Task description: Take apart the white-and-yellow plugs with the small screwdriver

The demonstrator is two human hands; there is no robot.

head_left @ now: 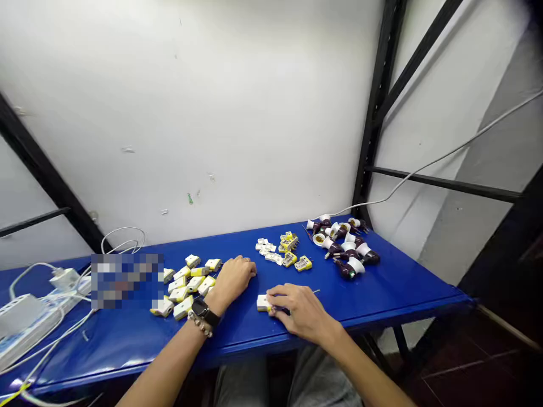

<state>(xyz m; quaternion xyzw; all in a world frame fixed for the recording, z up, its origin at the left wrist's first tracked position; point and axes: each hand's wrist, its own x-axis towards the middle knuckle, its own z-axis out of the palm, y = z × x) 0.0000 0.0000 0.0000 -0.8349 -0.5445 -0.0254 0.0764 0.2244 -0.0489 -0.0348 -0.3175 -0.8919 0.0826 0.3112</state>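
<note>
Blue table (pixel 384 277) is carrying everything here. Right hand (pixel 301 311) is pinching a white plug (pixel 263 303) with yellow trim near the table's front edge, fingers closed narrow over it, plug end poking out toward the left hand. Left hand (pixel 234 277) is resting palm down just beside a heap of white-and-yellow plugs (pixel 186 288), fingers loosely curled, narrow; can't tell if it's holding anything. Watch (pixel 201 310) and bead bracelet (pixel 199 324) are sitting on the left wrist. Mid-table, a small cluster of plug parts (pixel 282 247) in yellow and white, with metal pins, is lying apart from both hands. Toward the table's right end, dark-bodied lamp holders (pixel 341 249) with white collars are piling up, a white cable (pixel 441 152) running away from them. At the table's left end, a power strip (pixel 25 330) and charger (pixel 63 278) are lying among white wires, and a pixelated patch is covering the table just right of them.
</note>
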